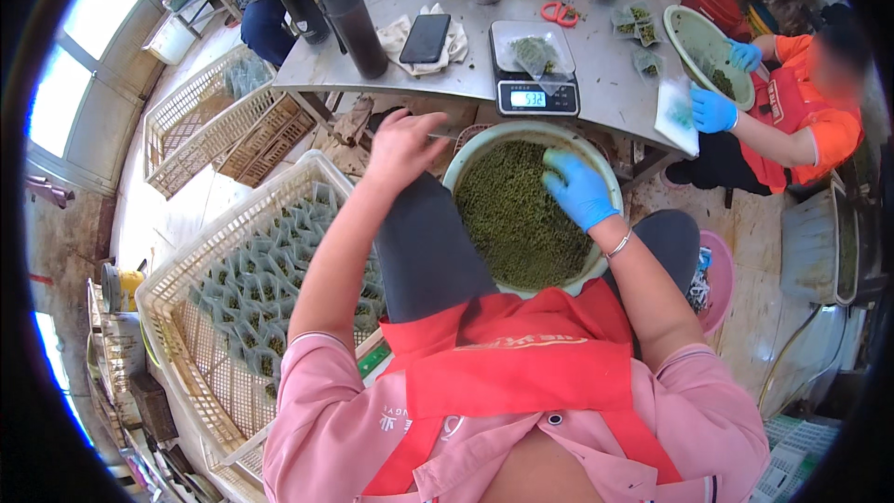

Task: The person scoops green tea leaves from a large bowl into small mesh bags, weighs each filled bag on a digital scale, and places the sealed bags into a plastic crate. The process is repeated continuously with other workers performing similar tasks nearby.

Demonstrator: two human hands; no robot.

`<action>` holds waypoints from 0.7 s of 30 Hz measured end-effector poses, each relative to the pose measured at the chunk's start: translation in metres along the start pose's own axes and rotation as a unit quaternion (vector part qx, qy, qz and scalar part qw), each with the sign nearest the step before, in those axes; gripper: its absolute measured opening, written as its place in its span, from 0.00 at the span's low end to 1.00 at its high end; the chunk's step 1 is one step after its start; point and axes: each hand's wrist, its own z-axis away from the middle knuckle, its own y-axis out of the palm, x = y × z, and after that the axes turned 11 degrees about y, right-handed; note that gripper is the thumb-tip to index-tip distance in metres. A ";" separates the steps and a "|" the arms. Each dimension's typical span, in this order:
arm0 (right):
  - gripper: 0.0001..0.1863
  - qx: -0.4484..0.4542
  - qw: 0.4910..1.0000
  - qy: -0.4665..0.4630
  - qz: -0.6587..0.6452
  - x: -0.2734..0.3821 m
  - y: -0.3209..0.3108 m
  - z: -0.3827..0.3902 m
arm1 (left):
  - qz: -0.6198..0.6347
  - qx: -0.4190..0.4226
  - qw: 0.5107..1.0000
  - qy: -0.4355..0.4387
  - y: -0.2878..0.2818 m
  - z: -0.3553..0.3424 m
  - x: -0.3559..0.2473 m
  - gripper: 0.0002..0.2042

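Observation:
A round pale green basin [453, 177] full of small green peppercorns [507, 214] stands between my knees. My right hand [579, 188], in a blue glove, is at the right side of the heap, its fingers curled at the peppercorns with green on the fingertips. Bare and slightly blurred, my left hand [407, 149] hovers over my left knee, left of the basin, fingers apart and nothing visible in them. Beyond the basin, a digital scale [538, 98] on the table edge carries a clear bag [538, 56] with some peppercorns.
A large cream crate [177, 345] of filled clear bags [270, 289] stands at my left. The metal table [419, 84] holds a phone [426, 38], a dark bottle [356, 28] and red scissors [560, 13]. A co-worker in orange [796, 121] is at the right. A pink basin [717, 284] sits beside my right knee.

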 end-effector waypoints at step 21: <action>0.15 0.001 0.978 -0.136 0.161 0.093 -0.002 -0.129 | 0.004 0.008 0.950 -0.313 0.090 -0.066 -0.008 0.31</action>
